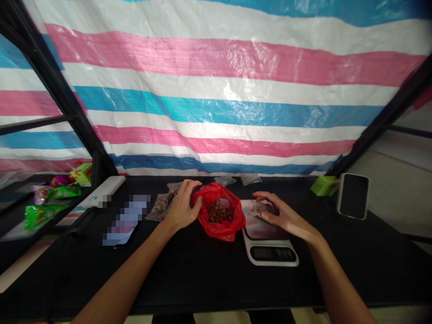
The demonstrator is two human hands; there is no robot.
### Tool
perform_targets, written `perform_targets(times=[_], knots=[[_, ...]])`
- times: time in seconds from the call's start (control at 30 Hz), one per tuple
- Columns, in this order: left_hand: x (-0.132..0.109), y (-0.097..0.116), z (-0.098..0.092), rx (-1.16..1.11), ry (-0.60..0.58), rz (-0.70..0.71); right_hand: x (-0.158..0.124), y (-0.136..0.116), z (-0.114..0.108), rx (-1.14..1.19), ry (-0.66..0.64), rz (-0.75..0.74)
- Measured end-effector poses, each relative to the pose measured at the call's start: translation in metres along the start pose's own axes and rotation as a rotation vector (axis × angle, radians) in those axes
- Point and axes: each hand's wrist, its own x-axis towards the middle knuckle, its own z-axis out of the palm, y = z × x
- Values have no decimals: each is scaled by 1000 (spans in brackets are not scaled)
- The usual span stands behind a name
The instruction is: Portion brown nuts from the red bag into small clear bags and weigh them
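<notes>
In the middle of the table a red plastic bag stands wide at the mouth. Inside lie many small brown pieces and a small clear cup. My left hand is at the bag's left rim, thumb and fingers apart, with nothing seen in it. Over the metal plate of a white digital scale, my right hand has thumb and fingers around a small clear plastic bag. What that bag holds is hard to make out.
Filled clear packets lie behind my left hand. Flat clear bags rest at the back edge. A phone and a white device are on the left. A green box and a propped dark-screened device stand right.
</notes>
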Motion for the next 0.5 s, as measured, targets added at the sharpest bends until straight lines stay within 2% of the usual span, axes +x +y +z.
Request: perform_targets(times=[0.17,0.33,0.43,0.5], knots=[[-1,-3,2,10,16,-5,1,4,9,-166,47,19],[1,-8,3,40,82,-5,6,2,15,96,90,-4],[2,-8,2,39,102,-21,15,-14,21,204,146,-37],[2,-8,2,26,92,-20,25,-31,27,258,83,-48]])
